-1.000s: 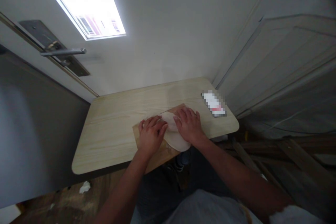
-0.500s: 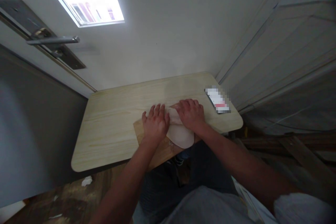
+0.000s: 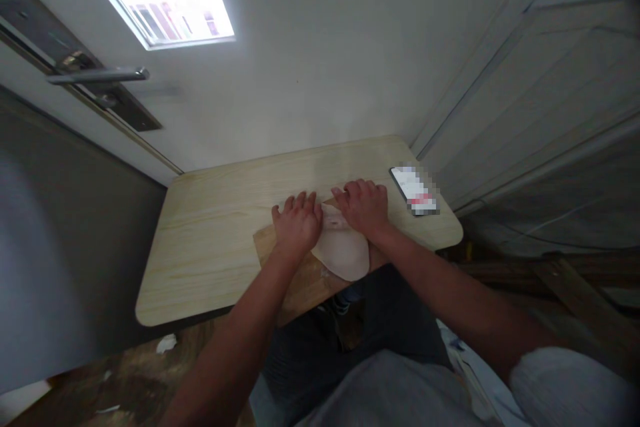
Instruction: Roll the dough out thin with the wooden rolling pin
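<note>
A flat, rounded sheet of pale dough [image 3: 345,257] lies on a wooden board [image 3: 305,287]. Across its far part runs a short pale roller-like bar [image 3: 334,221]; its ends are under my hands, and I cannot tell its exact kind. My left hand [image 3: 299,223] presses palm down on the left end, fingers bent forward over it. On the right end, my right hand [image 3: 367,207] rests with its fingers curled over. The hands are a small gap apart.
The board lies across the near edge of a light wood table [image 3: 200,233]. A phone [image 3: 414,188] lies at the table's right. Behind stands a white door with a metal handle [image 3: 100,75]. White scraps [image 3: 167,343] are on the floor.
Both hands have shifted slightly away from me, together with the pale bar. More of the dough's near part shows, and the left fingers look more bent.
</note>
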Action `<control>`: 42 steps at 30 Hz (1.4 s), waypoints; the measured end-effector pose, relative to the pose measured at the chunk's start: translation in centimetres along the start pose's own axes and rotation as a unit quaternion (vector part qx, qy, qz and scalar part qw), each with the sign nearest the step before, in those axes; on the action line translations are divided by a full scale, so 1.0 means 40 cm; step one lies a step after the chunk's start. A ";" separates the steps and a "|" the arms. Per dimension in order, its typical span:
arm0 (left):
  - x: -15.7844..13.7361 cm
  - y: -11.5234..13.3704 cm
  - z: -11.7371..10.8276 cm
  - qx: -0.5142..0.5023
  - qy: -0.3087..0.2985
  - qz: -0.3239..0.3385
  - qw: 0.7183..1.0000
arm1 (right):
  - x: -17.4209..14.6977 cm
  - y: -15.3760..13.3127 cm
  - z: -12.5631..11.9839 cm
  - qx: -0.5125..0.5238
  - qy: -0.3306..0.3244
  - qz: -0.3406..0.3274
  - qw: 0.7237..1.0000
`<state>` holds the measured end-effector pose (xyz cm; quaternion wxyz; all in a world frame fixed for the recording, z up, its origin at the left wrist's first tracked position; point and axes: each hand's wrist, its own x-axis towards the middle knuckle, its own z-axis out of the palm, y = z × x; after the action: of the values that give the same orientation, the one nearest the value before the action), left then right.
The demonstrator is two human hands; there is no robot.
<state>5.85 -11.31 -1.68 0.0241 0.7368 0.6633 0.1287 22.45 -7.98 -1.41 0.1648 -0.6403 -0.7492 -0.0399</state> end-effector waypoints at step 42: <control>0.101 -0.017 0.006 0.022 -0.053 0.037 0.998 | 0.033 0.011 0.044 0.039 -0.010 0.041 0.998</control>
<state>5.61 -7.23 -1.40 0.0384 0.7674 0.6356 0.0755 22.36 -6.16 -2.75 0.1842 -0.6635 -0.7251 0.0025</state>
